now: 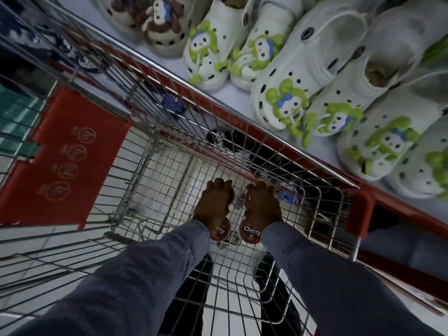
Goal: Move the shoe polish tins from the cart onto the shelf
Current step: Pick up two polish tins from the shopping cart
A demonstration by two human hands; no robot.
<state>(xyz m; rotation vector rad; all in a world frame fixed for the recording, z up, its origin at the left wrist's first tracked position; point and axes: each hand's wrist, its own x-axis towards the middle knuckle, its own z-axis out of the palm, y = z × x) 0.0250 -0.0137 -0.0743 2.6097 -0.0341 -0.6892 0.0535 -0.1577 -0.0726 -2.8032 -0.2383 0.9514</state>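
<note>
Both of my hands reach down into the wire shopping cart [322, 190]. My left hand [213, 202] lies palm-down over dark red round shoe polish tins; one tin [221, 231] shows below its wrist. My right hand [263, 204] covers other tins the same way, and a tin [249, 232] with "Cherry" in white on its lid shows under its wrist. Parts of further red tins peek out beside the fingers. The fingers curl over the tins, but whether they grip them is unclear. The shelf [232, 92] with a red front edge runs along the cart's right side.
White clogs [303, 76] with green and blue figure charms fill the shelf top in rows. Dark shoes [223, 139] sit on a lower shelf behind the cart's wire. The cart's red child-seat flap [65, 161] is at the left. White tiled floor shows below.
</note>
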